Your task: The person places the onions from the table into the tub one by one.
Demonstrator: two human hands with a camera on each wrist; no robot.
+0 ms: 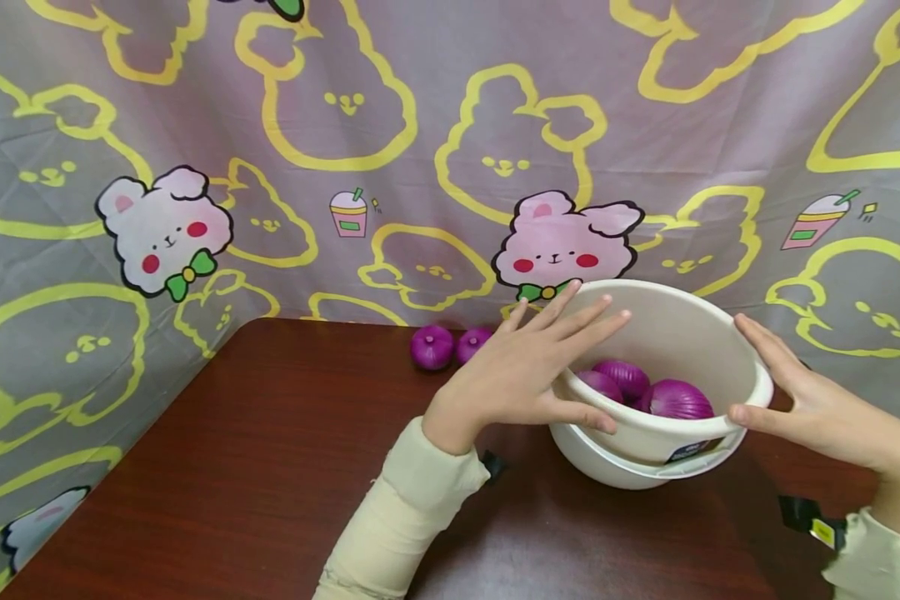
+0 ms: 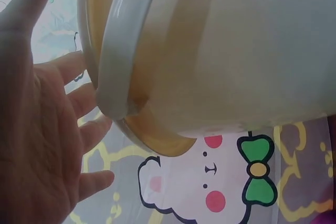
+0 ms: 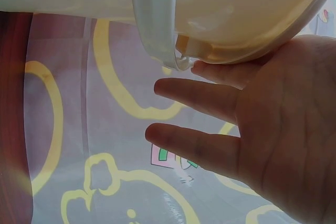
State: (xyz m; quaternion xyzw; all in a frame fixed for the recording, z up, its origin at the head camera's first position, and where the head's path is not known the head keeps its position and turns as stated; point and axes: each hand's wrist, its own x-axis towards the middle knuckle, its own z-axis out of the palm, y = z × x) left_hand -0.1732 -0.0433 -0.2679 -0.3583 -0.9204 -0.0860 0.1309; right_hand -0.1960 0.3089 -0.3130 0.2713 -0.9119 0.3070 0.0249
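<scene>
A: Watching the feed from my remote seat, I need the step in hand and where the bucket is

B: I'd judge the step to be handling the round, off-white plastic bucket (image 1: 637, 440) with both hands, either taking hold or letting go; one moment can't tell me which. It is between the left hand (image 1: 521, 367) and the right hand (image 1: 802, 392), over the dark red-brown wooden tabletop (image 1: 270, 467). I count three round purple onions (image 1: 678, 400) inside

A: Do I have other onions out there?

B: I see two smooth purple onions (image 1: 432, 347) on the tabletop, beyond the left hand and to its left

A: How are my hands posed?

B: Both are spread wide, fingers mostly straight, palms turned towards the bucket. The left lies along its side of the rim, thumb pointing across the front; the right has its thumb at the front of the rim and its fingers farther back. I can't tell how firmly either touches

A: And what would my next move call for?

B: To my mind, any lift wants fingers curled firmly round the rim, or hooked under the curved, pale plastic handle (image 2: 122, 40) near the left fingertips
</scene>
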